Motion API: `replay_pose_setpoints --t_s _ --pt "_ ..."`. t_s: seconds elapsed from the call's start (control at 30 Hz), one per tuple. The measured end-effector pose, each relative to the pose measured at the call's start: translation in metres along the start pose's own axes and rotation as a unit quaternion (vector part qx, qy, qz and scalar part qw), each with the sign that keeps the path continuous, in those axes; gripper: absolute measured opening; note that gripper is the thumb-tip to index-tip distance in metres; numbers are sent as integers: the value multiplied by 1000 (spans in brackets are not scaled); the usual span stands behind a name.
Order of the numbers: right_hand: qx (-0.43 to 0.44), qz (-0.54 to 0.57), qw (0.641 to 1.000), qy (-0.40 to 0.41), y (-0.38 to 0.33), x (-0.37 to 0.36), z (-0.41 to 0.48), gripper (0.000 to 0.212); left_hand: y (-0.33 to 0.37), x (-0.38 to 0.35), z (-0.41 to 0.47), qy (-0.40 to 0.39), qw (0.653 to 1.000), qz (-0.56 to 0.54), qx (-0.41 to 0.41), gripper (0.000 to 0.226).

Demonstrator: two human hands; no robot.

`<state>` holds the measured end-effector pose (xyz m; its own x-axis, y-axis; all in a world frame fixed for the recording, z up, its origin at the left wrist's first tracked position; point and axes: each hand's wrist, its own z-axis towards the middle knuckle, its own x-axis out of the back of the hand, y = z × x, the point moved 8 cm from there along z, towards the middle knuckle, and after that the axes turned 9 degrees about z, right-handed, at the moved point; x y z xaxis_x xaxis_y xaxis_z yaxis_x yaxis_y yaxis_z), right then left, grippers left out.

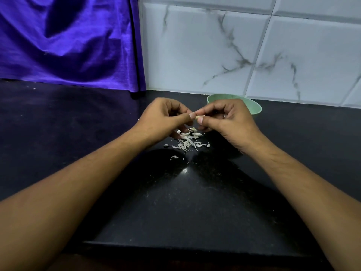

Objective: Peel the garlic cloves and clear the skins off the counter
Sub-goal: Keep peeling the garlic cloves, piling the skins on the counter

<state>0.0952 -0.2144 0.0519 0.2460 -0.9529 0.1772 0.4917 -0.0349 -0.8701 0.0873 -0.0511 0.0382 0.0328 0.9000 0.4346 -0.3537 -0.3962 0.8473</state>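
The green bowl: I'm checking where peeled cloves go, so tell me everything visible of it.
The green bowl is pale mint, round, matte, plastic-looking, with a thick rim. It stands upright on the black counter near the tiled wall, behind the right hand, which hides its front and most of its inside; contents cannot be seen.

purple cloth [64, 42] back-left | veined white tiles [254, 45] | green bowl [255, 108] near wall

Left forearm [78, 182] and right forearm [297, 184] bare, converging from the lower corners. Left hand [163, 119] and right hand [232, 122] meet, fingers curled, thumb tips nearly touching. Both pinch one garlic clove [197, 117] between them.
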Motion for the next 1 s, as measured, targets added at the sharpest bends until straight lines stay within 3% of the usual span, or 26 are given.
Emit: replay_pose_setpoints --t_s 0.27,0.53,1.0 --pt "-16 -5 1000 11 3 4 1 10 -2 -7 0 -37 999 -35 16 8" --pt "-29 26 999 11 2 0 -1 11 -1 -3 0 -9 1000 -16 7 7" --pt "-119 212 970 -1 13 -13 -7 14 -1 -11 0 -29 999 -29 30 15"
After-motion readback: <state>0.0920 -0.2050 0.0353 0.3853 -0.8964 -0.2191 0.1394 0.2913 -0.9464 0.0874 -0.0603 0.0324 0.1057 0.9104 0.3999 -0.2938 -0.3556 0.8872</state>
